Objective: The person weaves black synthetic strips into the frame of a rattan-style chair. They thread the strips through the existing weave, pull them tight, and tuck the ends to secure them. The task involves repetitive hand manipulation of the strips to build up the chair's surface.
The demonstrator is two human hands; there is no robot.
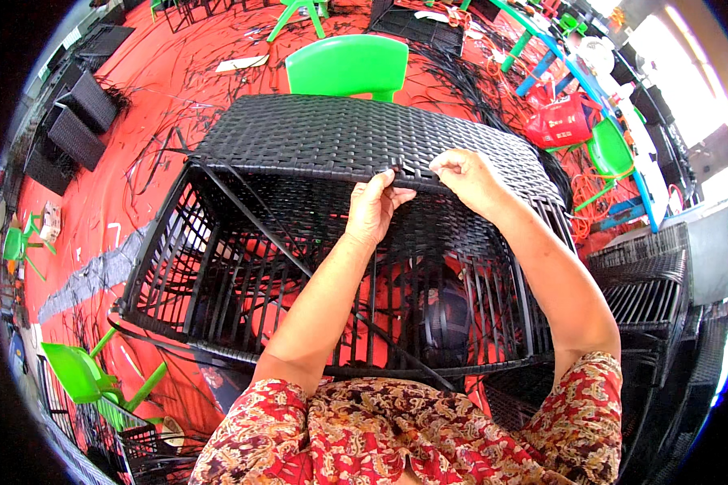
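A large black wicker furniture frame (299,129) lies before me, its woven panel on the far side and its barred, partly open side toward me. My left hand (372,208) grips the near edge of that panel, thumb on top and fingers curled below. Just to its right, my right hand (471,182) is closed in a pinch close to the same edge. Whatever lies between its fingertips is too small to make out. Between the two hands the weave looks uneven at the edge. A diagonal bar (255,212) crosses the open side below my left hand.
Beyond the frame stands a green plastic chair (348,66). Another green chair (73,373) is at lower left. Loose black strips (477,93) litter the red floor (162,73). At right are a red bag (560,121) and stacked black wicker pieces (643,279).
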